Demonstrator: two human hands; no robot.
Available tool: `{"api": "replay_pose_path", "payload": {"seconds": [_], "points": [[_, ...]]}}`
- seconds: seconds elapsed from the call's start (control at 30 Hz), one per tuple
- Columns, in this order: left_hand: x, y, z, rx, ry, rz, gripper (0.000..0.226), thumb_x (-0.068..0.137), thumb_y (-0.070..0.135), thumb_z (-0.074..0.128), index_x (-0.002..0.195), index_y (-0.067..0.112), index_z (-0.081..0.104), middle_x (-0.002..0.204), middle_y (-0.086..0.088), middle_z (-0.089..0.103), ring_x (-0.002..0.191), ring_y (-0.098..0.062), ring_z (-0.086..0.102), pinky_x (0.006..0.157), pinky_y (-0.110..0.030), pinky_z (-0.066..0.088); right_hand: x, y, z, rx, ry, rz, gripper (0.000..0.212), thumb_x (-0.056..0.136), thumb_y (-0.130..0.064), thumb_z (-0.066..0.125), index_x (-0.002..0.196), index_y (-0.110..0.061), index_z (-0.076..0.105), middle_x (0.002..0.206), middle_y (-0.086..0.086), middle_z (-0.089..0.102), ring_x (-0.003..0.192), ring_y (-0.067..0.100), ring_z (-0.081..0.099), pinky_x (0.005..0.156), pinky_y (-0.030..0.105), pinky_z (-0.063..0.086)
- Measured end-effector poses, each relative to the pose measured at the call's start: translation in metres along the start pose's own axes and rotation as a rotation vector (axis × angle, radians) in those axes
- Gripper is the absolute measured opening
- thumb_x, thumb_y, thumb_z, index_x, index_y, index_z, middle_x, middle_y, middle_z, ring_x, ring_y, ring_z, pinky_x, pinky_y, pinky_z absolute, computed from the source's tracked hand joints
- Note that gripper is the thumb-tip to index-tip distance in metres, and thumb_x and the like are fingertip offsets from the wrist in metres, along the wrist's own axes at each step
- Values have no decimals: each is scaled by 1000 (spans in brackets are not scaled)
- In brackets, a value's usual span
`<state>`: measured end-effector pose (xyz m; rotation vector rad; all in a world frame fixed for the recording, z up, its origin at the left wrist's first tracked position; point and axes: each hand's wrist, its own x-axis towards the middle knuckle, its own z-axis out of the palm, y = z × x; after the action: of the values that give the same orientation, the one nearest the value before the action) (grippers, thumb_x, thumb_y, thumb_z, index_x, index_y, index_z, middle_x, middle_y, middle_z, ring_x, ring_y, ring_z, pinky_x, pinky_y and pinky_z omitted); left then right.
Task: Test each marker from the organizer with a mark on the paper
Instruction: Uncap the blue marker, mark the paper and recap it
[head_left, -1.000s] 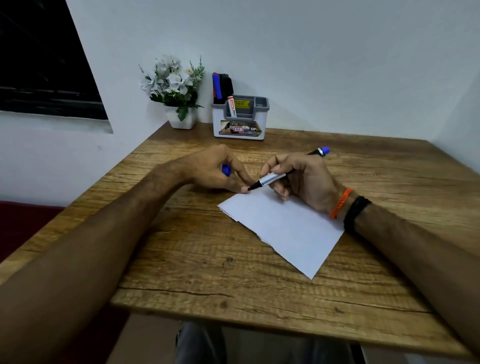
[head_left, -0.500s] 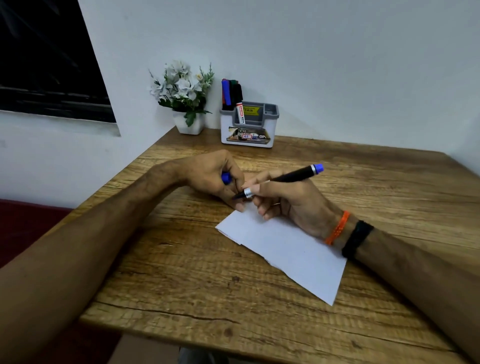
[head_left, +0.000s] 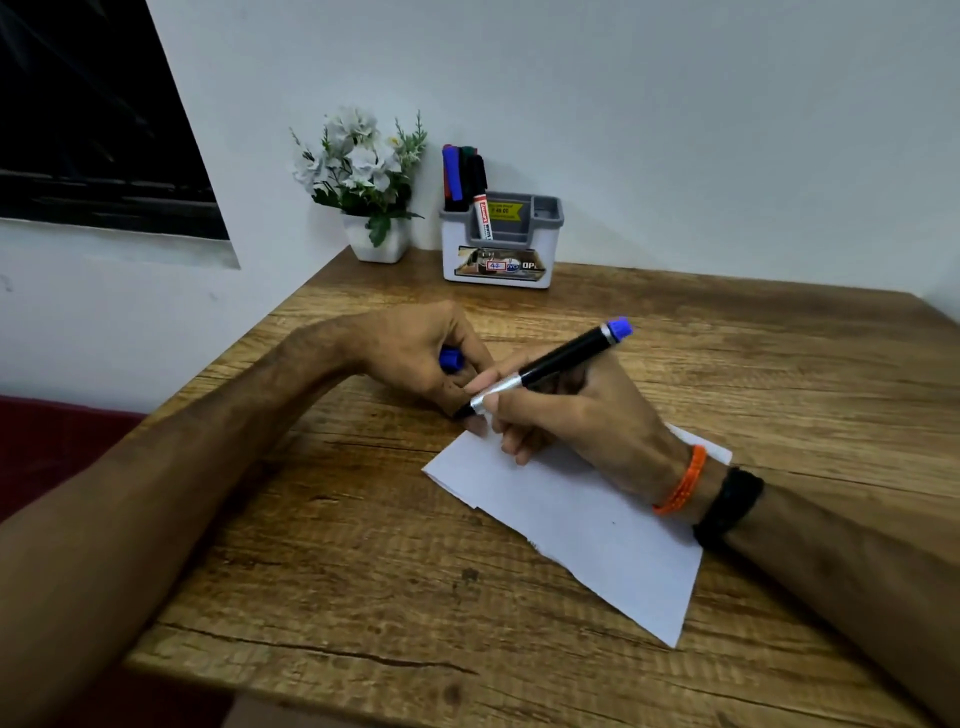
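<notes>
Looking down over the near edge of the cracked, wood-grain counter (head_left: 363, 597), bare boards up front. Sitting just beyond, a white sheet of paper (head_left: 597, 530), angled, no clear mark showing on it yet apart from a tiny speck. Pinning its far side, the right hand (head_left: 582, 415), orange and black bands at the wrist, grip wrapped round a black-barrelled marker with a silver collar and blue end plug (head_left: 550, 366), tip angling down at the paper's far corner, right against the left fingers. Curling tight beside it, the left hand (head_left: 415, 358), grip closed on a small blue marker cap (head_left: 451, 359). Judging the test stroke as just about to land, so barely into the job. Waiting at the back, against the wall, a white-and-grey plastic desk organizer (head_left: 498, 249) holding more markers (head_left: 462, 174), all apparently untested. Standing beside it, a white pot of artificial white flowers (head_left: 363, 176). Closing it off, a plain pale wall and a dark window at the far left.
</notes>
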<state>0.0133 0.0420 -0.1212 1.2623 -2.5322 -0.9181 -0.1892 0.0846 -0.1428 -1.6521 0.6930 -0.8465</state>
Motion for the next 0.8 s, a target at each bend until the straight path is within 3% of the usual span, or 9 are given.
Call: {"api": "replay_pose_path", "payload": {"seconds": [0.17, 0.27, 0.37, 0.7, 0.8], "points": [[1, -1, 0, 3, -18, 15, 28, 69, 27, 77, 95, 39, 73, 87, 7, 75, 78, -12, 67, 75, -31, 51, -2, 3, 7, -37, -21, 61, 10, 90, 1, 63, 85, 1, 72, 62, 5, 68, 47, 11, 64, 45, 21, 51], [4, -14, 2, 50, 30, -50, 30, 66, 41, 79, 95, 35, 75, 89, 4, 75, 82, -19, 68, 80, -42, 56, -2, 5, 8, -66, 6, 49, 11, 90, -2, 64, 83, 0, 72, 60, 3, 68, 47, 12, 65, 42, 20, 48], [5, -25, 4, 120, 97, -159, 44, 58, 59, 73, 95, 34, 73, 87, 10, 74, 81, -16, 70, 79, -49, 57, -4, 7, 10, -101, 0, 13, 11, 90, -2, 64, 83, 0, 72, 59, 2, 68, 47, 12, 65, 41, 19, 46], [0, -11, 5, 42, 37, -85, 40, 61, 48, 74, 94, 27, 76, 83, 9, 72, 74, -13, 65, 78, -44, 57, -6, 8, 12, -182, -59, -19, 10, 91, -7, 66, 89, 1, 73, 66, 6, 71, 49, 12, 65, 41, 19, 45], [0, -14, 4, 93, 124, -157, 51, 50, 57, 68, 92, 29, 75, 77, 14, 69, 73, -9, 64, 81, -48, 56, -7, 7, 12, -197, -83, -23, 10, 91, -8, 66, 90, -1, 73, 67, 5, 71, 49, 11, 65, 41, 19, 45]]}}
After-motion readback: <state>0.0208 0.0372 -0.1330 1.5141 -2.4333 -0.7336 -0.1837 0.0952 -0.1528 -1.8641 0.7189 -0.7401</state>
